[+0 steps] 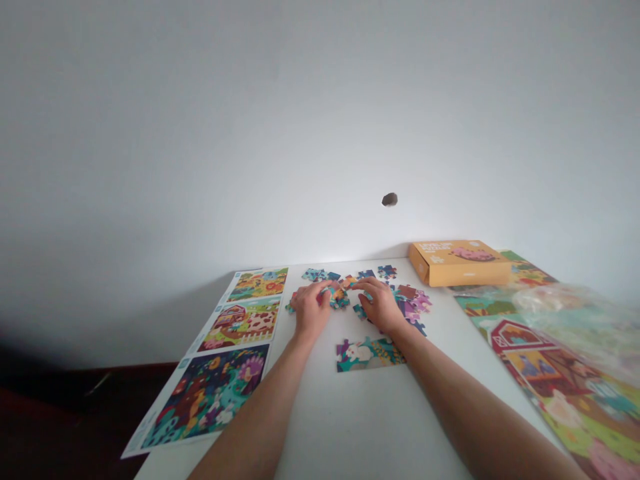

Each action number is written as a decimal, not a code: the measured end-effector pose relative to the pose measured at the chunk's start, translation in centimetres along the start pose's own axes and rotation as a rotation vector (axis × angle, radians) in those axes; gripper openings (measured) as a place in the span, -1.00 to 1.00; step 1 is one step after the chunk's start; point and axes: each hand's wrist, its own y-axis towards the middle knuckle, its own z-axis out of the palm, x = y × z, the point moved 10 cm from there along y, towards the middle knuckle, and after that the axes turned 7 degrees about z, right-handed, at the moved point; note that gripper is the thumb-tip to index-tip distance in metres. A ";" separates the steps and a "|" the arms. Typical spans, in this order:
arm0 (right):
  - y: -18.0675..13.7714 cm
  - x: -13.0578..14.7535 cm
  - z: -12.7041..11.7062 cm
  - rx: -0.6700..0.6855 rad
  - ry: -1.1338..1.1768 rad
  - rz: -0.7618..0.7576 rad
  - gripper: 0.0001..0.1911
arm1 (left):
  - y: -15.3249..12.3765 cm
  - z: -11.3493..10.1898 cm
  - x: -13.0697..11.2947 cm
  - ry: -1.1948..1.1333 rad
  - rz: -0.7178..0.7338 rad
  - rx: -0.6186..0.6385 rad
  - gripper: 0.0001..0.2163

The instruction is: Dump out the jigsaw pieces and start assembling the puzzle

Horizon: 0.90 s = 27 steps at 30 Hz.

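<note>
My left hand [311,308] rests over the left side of a loose heap of jigsaw puzzle pieces [341,298], its fingers stretched forward and the thumb apart from them. Facing it, my right hand [381,305] reaches into the heap from the right, index finger extended and thumb spread. Both hands touch or hover just over the pieces; some pieces are hidden under the fingers. Nearer to me lies a joined strip of puzzle pieces [367,355] with a white rabbit on it, its right end partly covered by my right forearm.
At left lies a sheet with printed pictures [239,325]. A yellow puzzle box [467,273] stands at the back right by the white wall [250,133], which has a hole [389,199]. A large farm picture [565,380] and clear plastic wrapping [560,300] cover the right side.
</note>
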 end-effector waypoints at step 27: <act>-0.7 -0.5 1.2 0.117 -0.294 0.117 -0.78 | -0.4 2.2 -0.4 0.175 0.074 0.169 -0.75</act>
